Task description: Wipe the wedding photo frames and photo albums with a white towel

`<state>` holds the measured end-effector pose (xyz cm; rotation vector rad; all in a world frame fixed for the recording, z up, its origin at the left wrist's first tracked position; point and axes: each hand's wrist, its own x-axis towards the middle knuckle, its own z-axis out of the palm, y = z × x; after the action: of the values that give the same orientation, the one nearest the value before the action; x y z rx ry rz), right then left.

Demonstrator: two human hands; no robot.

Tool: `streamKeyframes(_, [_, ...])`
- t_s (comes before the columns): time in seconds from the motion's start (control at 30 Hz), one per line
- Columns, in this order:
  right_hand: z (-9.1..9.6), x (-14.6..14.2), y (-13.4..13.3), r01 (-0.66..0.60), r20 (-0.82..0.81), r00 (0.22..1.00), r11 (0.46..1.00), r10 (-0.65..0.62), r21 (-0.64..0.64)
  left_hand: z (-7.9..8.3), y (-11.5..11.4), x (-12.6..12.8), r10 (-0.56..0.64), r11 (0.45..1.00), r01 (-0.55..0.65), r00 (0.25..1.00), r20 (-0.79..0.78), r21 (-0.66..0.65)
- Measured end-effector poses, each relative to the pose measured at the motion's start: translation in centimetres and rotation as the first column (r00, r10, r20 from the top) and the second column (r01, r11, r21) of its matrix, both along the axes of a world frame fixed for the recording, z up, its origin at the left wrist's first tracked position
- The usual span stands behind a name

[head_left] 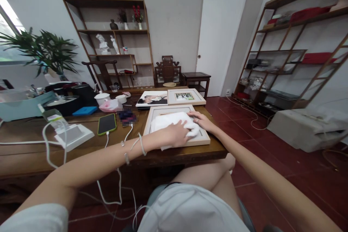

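A light wood picture frame (204, 140) lies flat near the front edge of the wooden table. Bunched on top of it is a white cloth (160, 121), which covers much of the frame's middle. My left hand (177, 134) presses down on this cloth with its fingers bent into the folds. At the frame's right side, my right hand (203, 121) rests with fingers stretched over the edge, touching the frame and wearing a ring. Whatever lies under the cloth is hidden.
Behind stand a second frame (199, 96) with a small photo and a white-edged picture (141, 98). Leftward are a phone (107, 124) on a cable, a white box (77, 136), a blue box (85, 111) and cups (102, 98). White cables (119, 185) hang off the front.
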<state>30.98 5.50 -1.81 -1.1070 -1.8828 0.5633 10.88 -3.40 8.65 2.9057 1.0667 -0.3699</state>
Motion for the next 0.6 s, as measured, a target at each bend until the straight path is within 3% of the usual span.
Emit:
streamKeyframes(0.17, [0.5, -0.6, -0.4, 0.039, -0.08, 0.996, 0.999, -0.041, -0.026, -1.9, 7.2, 1.4, 0.185, 0.968, -0.204, 0.973, 0.135, 0.148])
streamKeyframes(0.3, [0.9, -0.9, -0.8, 0.085, -0.141, 0.986, 0.995, -0.091, -0.049, -2.7, 10.5, 2.4, 0.112, 0.986, -0.132, 0.977, 0.182, 0.1])
streamKeyframes(0.43, [0.9, -0.9, -0.9, 0.141, -0.166, 0.974, 0.985, -0.156, -0.097, -2.6, 9.5, 2.6, 0.042, 0.999, -0.043, 0.992, 0.121, 0.004])
streamKeyframes(0.6, [0.9, -0.9, -1.2, 0.102, -0.144, 0.983, 0.993, -0.11, -0.06, -0.6, 3.7, 1.7, -0.101, 0.991, 0.106, 0.993, 0.06, -0.08])
